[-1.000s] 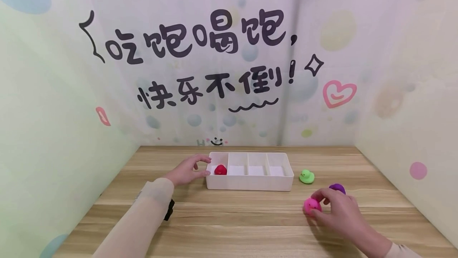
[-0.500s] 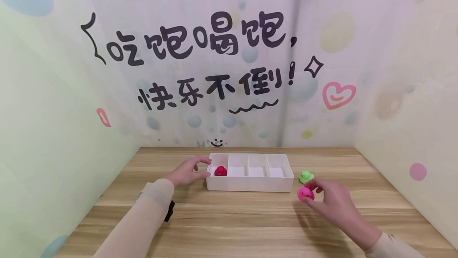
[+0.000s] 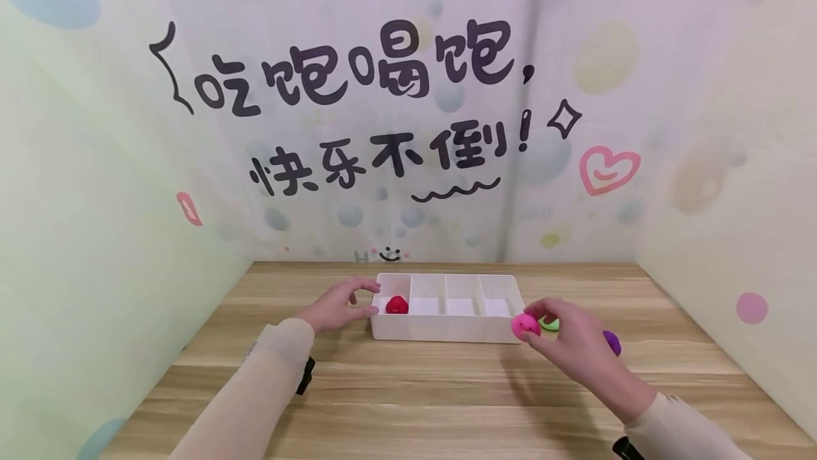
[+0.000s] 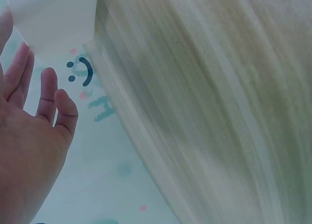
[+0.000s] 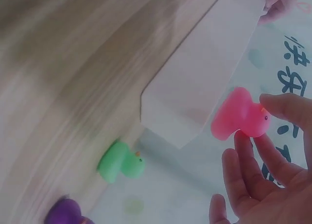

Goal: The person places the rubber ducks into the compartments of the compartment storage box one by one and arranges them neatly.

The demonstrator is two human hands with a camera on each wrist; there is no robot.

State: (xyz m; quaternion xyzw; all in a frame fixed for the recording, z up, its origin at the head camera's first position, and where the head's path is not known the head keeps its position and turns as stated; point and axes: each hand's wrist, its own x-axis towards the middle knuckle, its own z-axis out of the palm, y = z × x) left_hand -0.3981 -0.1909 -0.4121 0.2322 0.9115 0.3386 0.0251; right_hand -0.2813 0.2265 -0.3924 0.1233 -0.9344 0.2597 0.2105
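Observation:
A pink rubber duck (image 3: 525, 327) is pinched between the thumb and fingers of my right hand (image 3: 577, 343), lifted in front of the box's right end. The white box (image 3: 440, 329) has a row of compartments, and a red toy (image 3: 397, 305) lies in the leftmost one. At the box's left end, my left hand (image 3: 338, 305) touches the side with its fingertips, thumb and fingers spread apart. In the right wrist view, a green rubber duck (image 5: 119, 161) sits on the table beyond the box's end. A purple toy (image 5: 63, 213) is partly cut off at that view's lower edge.
The wooden table (image 3: 408, 389) runs back to a printed curtain (image 3: 319, 13) with black lettering. Pale walls (image 3: 83, 205) close in both sides. The green duck and the purple toy stand to the right of the box, partly behind my right hand in the head view.
My right hand has lifted the pink rubber duck and carried it left and away from me toward the box's right end. The left hand has stayed at the box's left side.

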